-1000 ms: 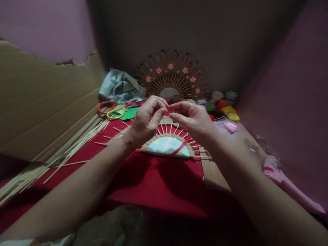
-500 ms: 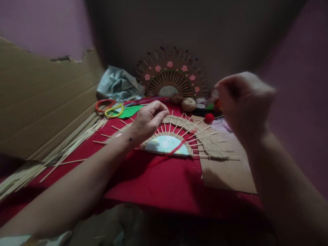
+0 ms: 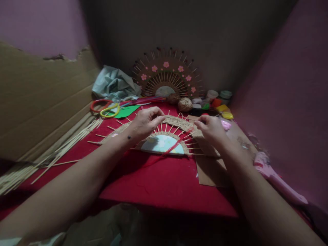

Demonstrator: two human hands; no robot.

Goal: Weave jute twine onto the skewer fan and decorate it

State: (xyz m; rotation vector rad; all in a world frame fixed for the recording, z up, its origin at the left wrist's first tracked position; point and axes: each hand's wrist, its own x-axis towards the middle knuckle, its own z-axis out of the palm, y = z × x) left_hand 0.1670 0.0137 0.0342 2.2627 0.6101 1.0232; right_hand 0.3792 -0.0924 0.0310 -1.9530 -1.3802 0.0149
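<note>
A half-round woven fan point(image 3: 176, 121) of thin sticks and tan twine lies flat, with a pale blue half-disc point(image 3: 162, 145) at its base. My left hand point(image 3: 147, 123) rests over the fan's upper left part, thumb and fingers pinched; whatever is between them is too small to make out. Red yarn point(image 3: 174, 147) runs slantwise across the half-disc and spokes to the woven band on the right. At that end, my right hand point(image 3: 211, 130) is closed in a pinch on the yarn, its fingertips by the band. The right hand covers the fan's right end.
Behind stands a finished-looking fan point(image 3: 166, 73) with pink flowers. Scissors point(image 3: 110, 110), a green sheet point(image 3: 128, 111), a twine ball point(image 3: 185, 105) and small jars point(image 3: 225, 95) sit at the back. Loose sticks point(image 3: 64, 147) lie left; a pink glue gun point(image 3: 276, 177) lies right.
My right hand has come down and left from its raised spot to the woven band. The left hand has stayed over the fan. The view has shifted slightly, showing the glue gun.
</note>
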